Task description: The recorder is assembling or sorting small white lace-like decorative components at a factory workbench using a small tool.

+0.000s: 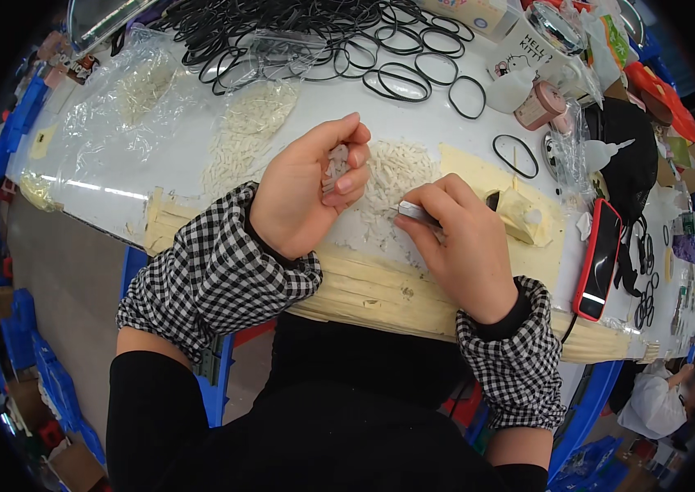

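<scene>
My left hand [308, 187] is turned palm up, its fingers curled over several small whitish translucent pieces [336, 168]. Between the thumb and fingers of my right hand [464, 238] is a small flat grey piece with a white edge [414, 211]; its kind is not clear, and the fingers cover part of it. A loose pile of small white pieces [401, 168] lies on the white table between and beyond the hands. More such pieces [236, 148] spread out past my left wrist, partly under a clear plastic bag [269, 98].
Black rubber rings [282, 33] heap at the far side, with single rings nearer. Another clear bag [138, 90] lies at left. On the right are a yellowish wrapped lump [524, 215], a red-cased phone [597, 258] and a pink cup [539, 107]. Tape covers the front edge [380, 291].
</scene>
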A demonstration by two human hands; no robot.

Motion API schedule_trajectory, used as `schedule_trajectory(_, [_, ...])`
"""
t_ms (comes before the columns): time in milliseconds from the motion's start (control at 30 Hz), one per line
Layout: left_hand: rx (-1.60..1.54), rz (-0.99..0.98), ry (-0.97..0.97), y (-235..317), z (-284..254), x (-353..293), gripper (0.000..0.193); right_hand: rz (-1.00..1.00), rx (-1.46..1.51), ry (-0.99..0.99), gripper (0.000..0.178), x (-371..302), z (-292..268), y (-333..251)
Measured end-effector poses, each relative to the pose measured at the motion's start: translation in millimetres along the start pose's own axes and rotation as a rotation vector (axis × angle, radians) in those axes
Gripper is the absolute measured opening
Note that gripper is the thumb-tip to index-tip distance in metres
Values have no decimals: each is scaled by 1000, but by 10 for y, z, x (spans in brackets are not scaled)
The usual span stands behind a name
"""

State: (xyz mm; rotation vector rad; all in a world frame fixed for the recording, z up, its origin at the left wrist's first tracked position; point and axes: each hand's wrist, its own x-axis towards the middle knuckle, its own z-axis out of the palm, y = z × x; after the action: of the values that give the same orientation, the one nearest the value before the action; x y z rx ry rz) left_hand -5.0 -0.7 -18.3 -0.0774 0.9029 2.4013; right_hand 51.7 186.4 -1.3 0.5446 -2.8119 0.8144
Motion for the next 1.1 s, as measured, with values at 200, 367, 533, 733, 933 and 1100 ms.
schedule_trajectory(200, [100,14,-3,-10,16,6,22,-11,-62,13,11,14,41,3])
schedule_trajectory(367, [629,199,-151,272,-45,-22,24,-37,-130,13,14,4,26,-19])
schedule_trajectory(533, [1537,667,159,623,-590,-59,19,-63,-137,31,14,-2,47,0])
schedule_trajectory(733, [1716,563,294,754,-772,-193,24,-77,-86,61,10,-1,57,-2])
schedule_trajectory(933, [1625,501,219,855,-768,-292,23,-75,-94,62,9,1,55,20])
schedule_trajectory(1100, [1487,618,113,900,-804,-430,42,-89,-87,67,9,-6,50,45])
